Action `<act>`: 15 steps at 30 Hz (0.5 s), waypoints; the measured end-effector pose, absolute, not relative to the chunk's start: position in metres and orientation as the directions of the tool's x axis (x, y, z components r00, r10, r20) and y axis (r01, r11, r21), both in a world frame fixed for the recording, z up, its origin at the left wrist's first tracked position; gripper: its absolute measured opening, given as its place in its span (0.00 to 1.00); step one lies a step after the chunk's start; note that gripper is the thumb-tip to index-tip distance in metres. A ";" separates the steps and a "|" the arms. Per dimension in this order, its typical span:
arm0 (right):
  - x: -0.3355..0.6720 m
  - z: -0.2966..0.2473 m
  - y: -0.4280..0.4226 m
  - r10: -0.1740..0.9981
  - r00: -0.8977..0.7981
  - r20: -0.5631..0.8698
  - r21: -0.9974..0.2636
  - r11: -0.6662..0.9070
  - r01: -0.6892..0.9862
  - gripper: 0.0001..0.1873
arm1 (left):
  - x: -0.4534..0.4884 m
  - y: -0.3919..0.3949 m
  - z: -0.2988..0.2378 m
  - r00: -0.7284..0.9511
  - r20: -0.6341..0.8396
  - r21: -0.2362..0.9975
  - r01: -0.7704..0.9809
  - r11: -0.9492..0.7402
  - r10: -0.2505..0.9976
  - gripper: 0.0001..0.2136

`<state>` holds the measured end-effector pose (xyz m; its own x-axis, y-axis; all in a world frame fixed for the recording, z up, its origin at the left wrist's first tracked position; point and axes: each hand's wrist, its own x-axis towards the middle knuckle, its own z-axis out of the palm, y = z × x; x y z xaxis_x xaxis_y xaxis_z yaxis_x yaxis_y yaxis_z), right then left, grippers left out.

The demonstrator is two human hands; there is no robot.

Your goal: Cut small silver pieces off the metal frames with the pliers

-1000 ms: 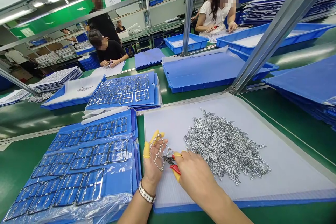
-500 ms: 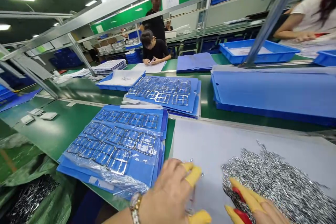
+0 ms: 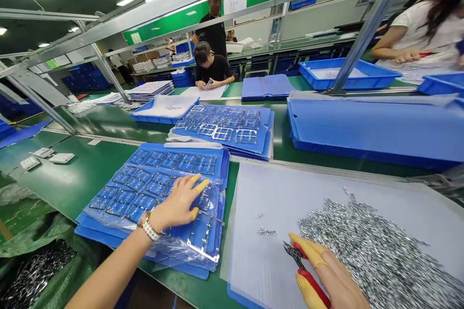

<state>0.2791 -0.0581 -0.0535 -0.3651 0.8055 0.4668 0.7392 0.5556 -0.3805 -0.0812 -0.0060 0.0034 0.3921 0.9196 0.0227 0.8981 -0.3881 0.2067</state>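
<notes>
And now, above the blue stack (image 3: pixel 99 229) with the left grip (image 3: pixel 177 210), apparently at pick-up, close beside a metal frame (image 3: pixel 203 251)! Pinched or loose, cannot tell. Clamped around red-handled cutters (image 3: pixel 297 257) with the right grip (image 3: pixel 333 270). Next, likely needing a firm hold.

Under the left fingers (image 3: pixel 200 186) lie frames (image 3: pixel 203 251) on a stack of sheets (image 3: pixel 97 234) on the desk (image 3: pixel 90 169); beyond those fingers sits a second stack (image 3: pixel 267 121); between the right fingers (image 3: pixel 306 245) are pliers (image 3: pixel 296 253), with loose parts (image 3: pixel 267 232) to their left, a heap of parts (image 3: pixel 366 246) to their right, both on a paper (image 3: pixel 264 193), and a tray (image 3: pixel 348 155) well beyond
</notes>
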 end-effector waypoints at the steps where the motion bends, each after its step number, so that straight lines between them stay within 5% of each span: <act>1: 0.280 -0.051 -0.061 0.827 -0.363 0.429 -0.413 0.537 0.736 0.27 | -0.083 0.003 0.003 0.395 -0.042 0.178 0.907 -0.382 0.918 0.41; 5: 0.287 -0.051 -0.070 0.891 -0.302 0.339 -0.515 0.444 0.733 0.28 | -0.082 0.026 -0.003 0.476 -0.181 0.143 0.878 -0.456 0.860 0.43; 9: 0.297 -0.064 -0.073 0.922 -0.152 0.356 -0.573 0.344 0.743 0.26 | -0.089 0.032 0.008 0.459 -0.097 0.212 0.876 -0.433 0.883 0.40; 12: 0.299 -0.070 -0.071 0.913 -0.050 0.405 -0.592 0.304 0.746 0.25 | -0.090 0.029 0.021 0.371 0.034 0.478 0.810 -0.341 0.928 0.37; 15: 0.294 -0.068 -0.066 0.904 -0.046 0.425 -0.574 0.308 0.758 0.22 | -0.065 0.017 0.023 0.283 0.080 0.929 0.327 -0.175 0.956 0.40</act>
